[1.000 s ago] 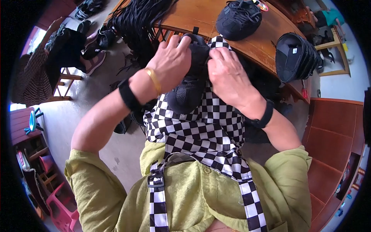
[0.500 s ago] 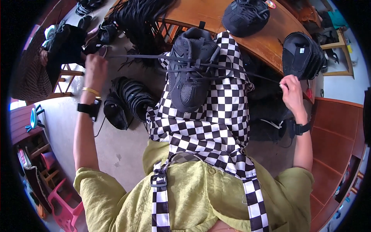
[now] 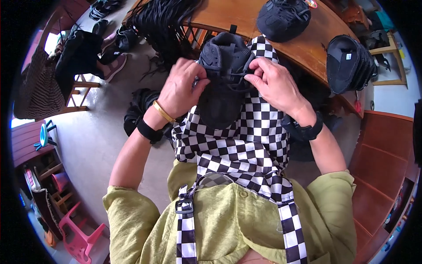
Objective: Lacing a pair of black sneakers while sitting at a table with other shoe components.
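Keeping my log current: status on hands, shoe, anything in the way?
Left hand, right hand flanking black shoe, near its laces. Shoe over checkered apron, laced side up. Nothing seen blocking hands.

We see our wooden table [image 3: 220, 14] bearing draped black laces [image 3: 162, 20], a laced black shoe [image 3: 283, 21] and a stack of black uppers [image 3: 348, 66] at its right end. Our checkered apron [image 3: 220, 147] carries a dark sneaker [image 3: 220, 110], our grey floor [image 3: 96, 149] a pink chair [image 3: 81, 240].

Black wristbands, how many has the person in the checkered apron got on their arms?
2: one black wristband behind the left hand, farther up the arm than the gold bracelet; another black wristband behind the right hand. None seem hidden.
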Tool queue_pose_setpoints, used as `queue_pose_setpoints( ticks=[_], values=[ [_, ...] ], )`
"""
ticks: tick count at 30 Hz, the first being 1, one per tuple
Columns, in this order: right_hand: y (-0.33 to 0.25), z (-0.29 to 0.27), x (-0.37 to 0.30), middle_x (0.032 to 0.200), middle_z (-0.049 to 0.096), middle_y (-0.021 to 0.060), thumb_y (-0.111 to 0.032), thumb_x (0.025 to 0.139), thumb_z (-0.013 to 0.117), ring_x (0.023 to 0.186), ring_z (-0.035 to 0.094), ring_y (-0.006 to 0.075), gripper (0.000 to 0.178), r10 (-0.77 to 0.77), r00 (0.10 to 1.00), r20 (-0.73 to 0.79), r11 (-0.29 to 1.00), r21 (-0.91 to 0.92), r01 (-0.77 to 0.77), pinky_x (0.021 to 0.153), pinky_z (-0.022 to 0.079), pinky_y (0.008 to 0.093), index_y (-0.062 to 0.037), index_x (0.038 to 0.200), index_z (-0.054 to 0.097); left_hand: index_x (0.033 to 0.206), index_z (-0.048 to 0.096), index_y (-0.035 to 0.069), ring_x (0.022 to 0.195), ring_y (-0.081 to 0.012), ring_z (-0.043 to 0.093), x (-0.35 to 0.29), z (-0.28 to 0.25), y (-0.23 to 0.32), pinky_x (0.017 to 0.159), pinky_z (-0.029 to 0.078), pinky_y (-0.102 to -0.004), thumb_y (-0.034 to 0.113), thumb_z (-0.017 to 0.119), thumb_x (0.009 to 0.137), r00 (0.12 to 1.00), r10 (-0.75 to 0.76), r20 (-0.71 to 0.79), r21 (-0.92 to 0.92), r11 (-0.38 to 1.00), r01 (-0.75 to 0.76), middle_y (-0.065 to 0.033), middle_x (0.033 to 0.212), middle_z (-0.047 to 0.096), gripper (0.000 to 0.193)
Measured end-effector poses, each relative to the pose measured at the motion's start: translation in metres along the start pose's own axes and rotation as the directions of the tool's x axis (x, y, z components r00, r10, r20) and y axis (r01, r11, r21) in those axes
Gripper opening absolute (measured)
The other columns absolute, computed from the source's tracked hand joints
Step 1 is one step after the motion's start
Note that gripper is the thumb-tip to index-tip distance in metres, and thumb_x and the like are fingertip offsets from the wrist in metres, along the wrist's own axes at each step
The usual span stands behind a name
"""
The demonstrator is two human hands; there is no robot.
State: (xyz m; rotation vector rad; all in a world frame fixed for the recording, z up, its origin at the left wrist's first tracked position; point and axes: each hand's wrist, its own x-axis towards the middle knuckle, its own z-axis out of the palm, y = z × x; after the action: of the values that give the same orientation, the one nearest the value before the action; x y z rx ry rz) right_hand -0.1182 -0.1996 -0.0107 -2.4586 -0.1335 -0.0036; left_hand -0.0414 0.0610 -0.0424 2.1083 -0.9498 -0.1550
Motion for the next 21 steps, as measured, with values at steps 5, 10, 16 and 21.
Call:
queue_pose_setpoints(
  ticks=[5,10,16,21],
  values=[
    [0.003,-0.003,0.001,0.091,0.066,0.0143,-0.016,0.09,0.071,0.081,0.066,0.0334,0.015,-0.152,0.988,-0.031,0.986,-0.077,0.149,0.074,0.053,0.0411,-0.002,0.094,0.067,0.087,0.06,0.005,0.123,-0.0341,0.054,0.028,-0.024,0.014,0.102,0.042,-0.0452,0.0,0.076,0.074,0.926,0.377,-0.004,0.302,0.884,-0.358,-0.0119,0.124,0.06,0.021],
    [-0.002,-0.006,0.003,0.089,0.065,0.0144,-0.011,0.091,0.069,0.081,0.066,0.0343,0.012,-0.222,0.975,-0.014,0.975,-0.031,0.222,0.075,0.054,0.0421,0.0002,0.093,0.066,0.083,0.06,0.004,0.131,-0.0317,0.053,0.053,-0.034,-0.007,0.103,0.047,-0.0425,-0.005,0.075,0.075,0.919,0.237,0.315,-0.008,0.969,-0.247,-0.0125,0.137,0.055,0.02],
    [0.019,-0.064,0.003,0.091,0.068,0.0146,-0.006,0.092,0.064,0.083,0.069,0.0311,0.007,-0.33,0.934,-0.136,0.909,-0.312,0.276,0.074,0.055,0.038,0.0004,0.091,0.067,0.08,0.061,0.003,0.125,-0.0331,0.055,0.046,-0.037,-0.017,0.103,0.049,-0.0405,-0.004,0.076,0.075,0.911,0.31,0.272,-0.047,0.95,-0.309,-0.0127,0.134,0.051,0.018],
    [0.064,-0.152,-0.021,0.091,0.073,0.0116,-0.008,0.096,0.064,0.08,0.071,0.0186,0.013,-0.112,0.943,-0.314,0.925,-0.381,-0.017,0.074,0.054,0.0282,-0.0005,0.102,0.072,0.081,0.063,0.004,0.126,-0.0329,0.055,0.042,-0.038,-0.02,0.104,0.048,-0.0405,-0.003,0.077,0.074,0.919,0.305,0.248,-0.057,0.952,-0.301,-0.0131,0.134,0.05,0.017]
  ],
)
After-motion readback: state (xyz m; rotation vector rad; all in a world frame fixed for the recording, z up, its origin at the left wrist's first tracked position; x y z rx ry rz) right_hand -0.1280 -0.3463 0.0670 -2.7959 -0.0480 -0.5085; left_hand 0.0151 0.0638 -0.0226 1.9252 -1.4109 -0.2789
